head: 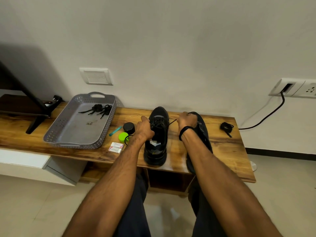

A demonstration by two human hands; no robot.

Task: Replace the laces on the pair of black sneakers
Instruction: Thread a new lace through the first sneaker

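Two black sneakers stand side by side on the wooden bench, toes toward the wall. The left sneaker has a black lace threaded through its eyelets. My left hand grips one lace end at the shoe's left side. My right hand grips the other lace end, drawn taut to the right. The right sneaker lies mostly hidden under my right forearm. A loose bundle of black lace sits at the bench's right end. More black laces lie in the grey tray.
Left of the sneaker lie a black round tin, a green lid, a teal tool and two small boxes. A TV stand leg occupies the far left. A black cable hangs from the wall socket on the right.
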